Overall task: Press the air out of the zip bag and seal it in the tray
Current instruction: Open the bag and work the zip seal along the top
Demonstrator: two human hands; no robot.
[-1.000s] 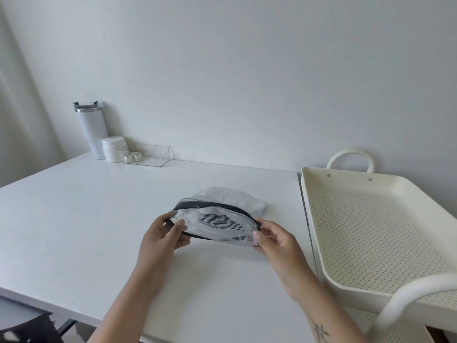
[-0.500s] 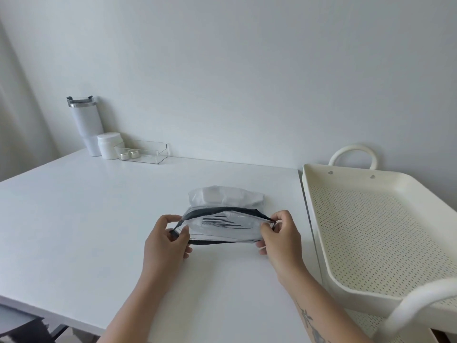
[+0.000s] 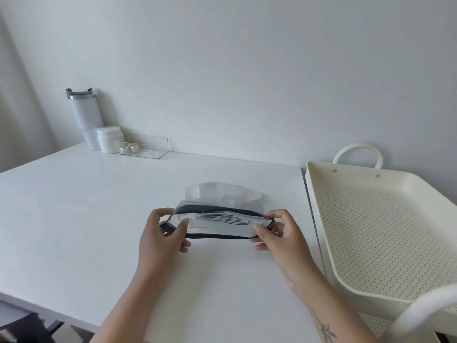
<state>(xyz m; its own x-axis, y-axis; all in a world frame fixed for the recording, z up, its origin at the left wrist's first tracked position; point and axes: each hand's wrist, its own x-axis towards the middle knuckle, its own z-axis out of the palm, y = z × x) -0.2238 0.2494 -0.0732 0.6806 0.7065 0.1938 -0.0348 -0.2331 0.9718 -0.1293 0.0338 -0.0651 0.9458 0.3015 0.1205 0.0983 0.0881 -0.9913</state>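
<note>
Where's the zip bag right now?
Centre of the head view: zip bag held over the table between left hand and right hand, left of the tray.

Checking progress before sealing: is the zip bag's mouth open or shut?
Open. The zip bag's two dark rims stand apart, held at the ends by the left hand and right hand.

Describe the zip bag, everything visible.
The zip bag is clear soft plastic with a dark zip band along its mouth. The mouth gapes open toward the camera; something white with dark stripes shows inside. It sits on the white table, left of the tray, not in it. The left hand and right hand pinch its two ends.
</note>
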